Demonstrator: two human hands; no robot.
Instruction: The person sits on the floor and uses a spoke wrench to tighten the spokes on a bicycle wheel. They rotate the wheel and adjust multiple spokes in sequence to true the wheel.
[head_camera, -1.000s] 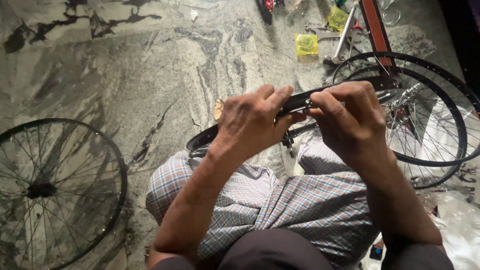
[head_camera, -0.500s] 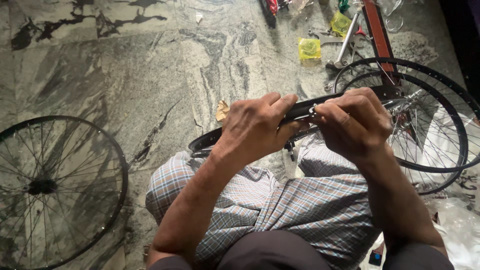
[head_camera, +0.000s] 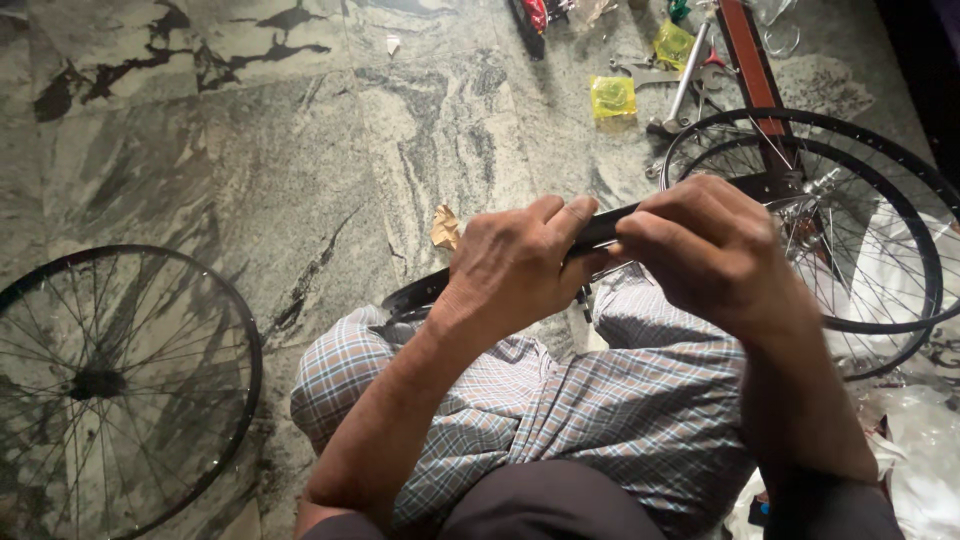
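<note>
Sitting on the marble floor (head_camera: 250, 150) with both hands up over the lap, this person has a black bicycle rim (head_camera: 420, 293) pinched right at its top edge. The left hand (head_camera: 515, 265) is curled shut over the rim, fingers wrapped across the top and thumb tucked underneath as far as I can make out. The right hand (head_camera: 715, 250) sits just beside it, also closed down on the same stretch, fingertips pressed to the rim, and the two hands nearly touch. Whether anything small is held between those right fingers I honestly can't tell, it's hidden. The bit that matters spatially: the rim stands on edge across the checked cloth over the knees (head_camera: 560, 420), its gripped section running left to right, rising slightly toward the right, so both hands are already on it and neither is really nearer. The rest of the rim drops away to the lower left and behind the right hand. A finished spoked wheel (head_camera: 100, 385) lies flat well off to the left. On the right, more spoked wheels (head_camera: 880, 250) overlap each other just past the right hand, with a reddish-brown bar (head_camera: 750, 70) above them. Up top there are two little yellow packets (head_camera: 612, 96), contents too small to see, near some metal tools (head_camera: 685, 90). A crumpled paper scrap (head_camera: 444, 226) lies just left of the hands.
</note>
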